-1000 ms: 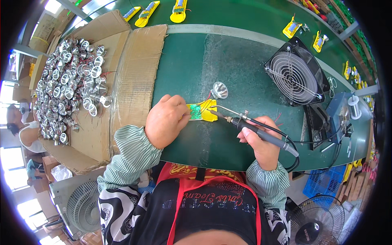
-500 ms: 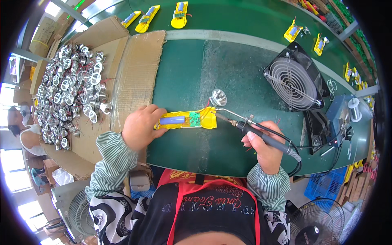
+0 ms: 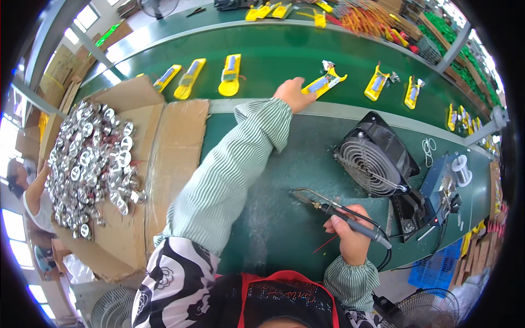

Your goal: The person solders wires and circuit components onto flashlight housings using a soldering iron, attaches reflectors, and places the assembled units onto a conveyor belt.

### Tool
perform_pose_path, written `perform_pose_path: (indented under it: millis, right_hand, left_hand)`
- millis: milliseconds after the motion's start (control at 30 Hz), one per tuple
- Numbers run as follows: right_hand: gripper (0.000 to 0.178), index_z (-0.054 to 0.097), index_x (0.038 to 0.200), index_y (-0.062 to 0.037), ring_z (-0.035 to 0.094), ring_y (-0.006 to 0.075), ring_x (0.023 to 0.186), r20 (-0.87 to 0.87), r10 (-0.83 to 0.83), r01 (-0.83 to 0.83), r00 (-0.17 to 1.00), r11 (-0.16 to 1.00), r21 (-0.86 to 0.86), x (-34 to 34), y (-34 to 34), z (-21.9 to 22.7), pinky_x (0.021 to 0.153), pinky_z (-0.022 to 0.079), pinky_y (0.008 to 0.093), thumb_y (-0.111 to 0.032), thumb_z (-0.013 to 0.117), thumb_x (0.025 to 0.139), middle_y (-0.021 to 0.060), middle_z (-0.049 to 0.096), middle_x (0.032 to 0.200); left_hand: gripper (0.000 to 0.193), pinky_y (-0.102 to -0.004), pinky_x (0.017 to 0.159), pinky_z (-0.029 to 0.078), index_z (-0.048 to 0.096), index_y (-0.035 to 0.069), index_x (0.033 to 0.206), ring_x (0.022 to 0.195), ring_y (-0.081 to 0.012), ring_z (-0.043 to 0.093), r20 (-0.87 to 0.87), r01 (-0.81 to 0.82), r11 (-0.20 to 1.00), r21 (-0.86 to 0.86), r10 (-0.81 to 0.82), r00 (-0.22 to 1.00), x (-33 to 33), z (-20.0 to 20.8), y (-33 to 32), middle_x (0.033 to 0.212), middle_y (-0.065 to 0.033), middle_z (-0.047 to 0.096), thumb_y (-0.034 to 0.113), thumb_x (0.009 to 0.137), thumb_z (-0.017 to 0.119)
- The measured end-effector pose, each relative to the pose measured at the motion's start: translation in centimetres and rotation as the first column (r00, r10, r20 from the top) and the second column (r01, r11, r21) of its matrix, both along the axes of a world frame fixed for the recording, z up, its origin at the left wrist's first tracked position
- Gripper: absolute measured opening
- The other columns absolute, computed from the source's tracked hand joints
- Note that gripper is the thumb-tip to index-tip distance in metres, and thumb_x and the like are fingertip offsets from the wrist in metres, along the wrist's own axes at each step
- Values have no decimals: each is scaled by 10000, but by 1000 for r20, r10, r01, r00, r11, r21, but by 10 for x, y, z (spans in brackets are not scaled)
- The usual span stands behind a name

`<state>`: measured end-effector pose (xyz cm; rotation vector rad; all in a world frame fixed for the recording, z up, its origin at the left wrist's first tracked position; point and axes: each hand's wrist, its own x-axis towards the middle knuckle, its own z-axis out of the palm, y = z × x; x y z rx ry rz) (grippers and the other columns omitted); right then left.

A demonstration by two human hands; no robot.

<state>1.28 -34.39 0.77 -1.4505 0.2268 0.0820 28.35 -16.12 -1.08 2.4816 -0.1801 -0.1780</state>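
My left hand [image 3: 295, 94] reaches far forward to the green belt beyond the bench. Its thumb and fingers close round the near-left end of a yellow plastic housing [image 3: 326, 83], which carries a blue cell and a shiny lamp reflector [image 3: 327, 65] at its far end. In my right hand [image 3: 351, 234] is a soldering iron [image 3: 350, 221] with a black handle, held low over the bench. A thin curved metal tube runs beside its tip, which points left. Nothing touches the tip.
A cardboard box [image 3: 178, 147] heaped with silvery reflectors [image 3: 87, 158] stands at left. On the right are a black fan [image 3: 369, 158] with a wire guard, a blue soldering station [image 3: 440, 191] and a solder spool [image 3: 462, 169]. More yellow housings [image 3: 229, 75] lie along the belt.
My left hand has gone from the bench to the belt with the yellow housing and its reflector. The soldering iron stays in my right hand, away from the housing. The view has tilted farther forward.
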Motion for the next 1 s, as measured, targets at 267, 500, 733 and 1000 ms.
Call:
perform_pose_path:
  millis: [267,500,733,1000]
  right_hand:
    - [180,552,930,46,644,162,682,-19,11,-10,1000,999,52,8,-5,-12,606,549,264,13,653,784,126,645,782]
    - [174,570,924,41,637,137,675,44,28,-32,999,995,92,4,2,-12,594,528,247,-7,664,786,111,651,777]
    - [147,568,893,35,631,134,661,99,39,-37,994,999,-23,-7,5,-6,583,520,235,-19,658,790,105,650,764]
    - [159,518,927,49,628,175,627,126,43,-43,991,999,-1,-23,12,5,578,533,264,13,598,794,152,628,761]
  left_hand:
    - [570,-499,923,413,417,171,1312,1130,-337,498,290,-154,943,295,65,955,24,16,19,1314,-92,459,249,780,605]
    - [698,-458,846,492,246,220,1405,1023,-407,569,378,-327,886,328,194,905,27,-18,138,1324,-188,383,171,790,574]
    - [685,-409,732,535,273,136,1401,829,-368,621,489,-174,866,469,-90,868,-70,-6,120,1266,-250,399,157,789,578]
    - [536,-396,781,496,480,120,1239,898,-341,558,217,103,910,401,-204,955,-283,18,92,1282,-192,399,147,738,666]
